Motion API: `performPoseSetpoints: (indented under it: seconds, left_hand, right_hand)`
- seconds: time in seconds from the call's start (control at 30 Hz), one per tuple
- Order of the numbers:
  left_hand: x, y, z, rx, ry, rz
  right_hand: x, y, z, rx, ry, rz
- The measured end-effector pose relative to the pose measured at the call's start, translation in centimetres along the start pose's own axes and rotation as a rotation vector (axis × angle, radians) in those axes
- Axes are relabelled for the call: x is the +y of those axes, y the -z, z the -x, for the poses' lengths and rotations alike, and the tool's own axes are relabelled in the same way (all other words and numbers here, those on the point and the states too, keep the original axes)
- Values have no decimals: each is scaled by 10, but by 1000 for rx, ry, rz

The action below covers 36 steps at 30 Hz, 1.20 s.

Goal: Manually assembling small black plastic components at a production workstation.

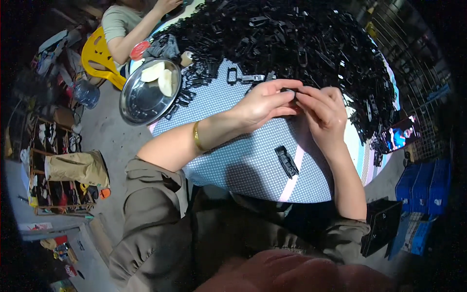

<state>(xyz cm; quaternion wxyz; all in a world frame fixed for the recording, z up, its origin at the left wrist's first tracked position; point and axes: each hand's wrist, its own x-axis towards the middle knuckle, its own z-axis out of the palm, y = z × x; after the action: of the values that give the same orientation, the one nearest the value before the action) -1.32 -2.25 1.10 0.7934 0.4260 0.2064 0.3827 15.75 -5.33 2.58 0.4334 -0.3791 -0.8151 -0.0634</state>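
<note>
My left hand (262, 103) and my right hand (327, 113) meet above the table, fingertips pinched together. Between them is a small black part (290, 91), mostly hidden by the fingers, so its exact kind does not show. Closer to me, a black frame-shaped piece (286, 161) lies by itself on the checked tablecloth (219, 160). Beyond my hands spreads a large heap of black buckle-like parts (292, 41). At the heap's near edge, left of my fingers, lie a silvery metal piece (253, 78) and a black rectangular frame (232, 75).
A steel bowl (134, 104) with pale cut pieces (165, 82) stands at the table's left edge. Past it, another person (124, 29) sits by a yellow chair (95, 53). A lit phone (400, 135) is at the right edge; blue cases (423, 187) stand below.
</note>
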Motion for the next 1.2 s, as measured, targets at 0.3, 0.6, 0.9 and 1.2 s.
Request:
performPoseSetpoints:
  seconds: [0.3,0.6,0.9,1.2]
  left_hand:
    - [16,-5,2,-74,-45,20]
    - [6,13,-7,30,11,-277]
    - [7,6,-2,61,127,-226]
    - [6,4,-4,12,140,-257]
  right_hand:
    - [11,4,-5,89,36,-138]
    - [77,25,10,-333,-608,483]
    - [88,24,25,-437,-577,707]
    - [103,22,22,-346,-625,660]
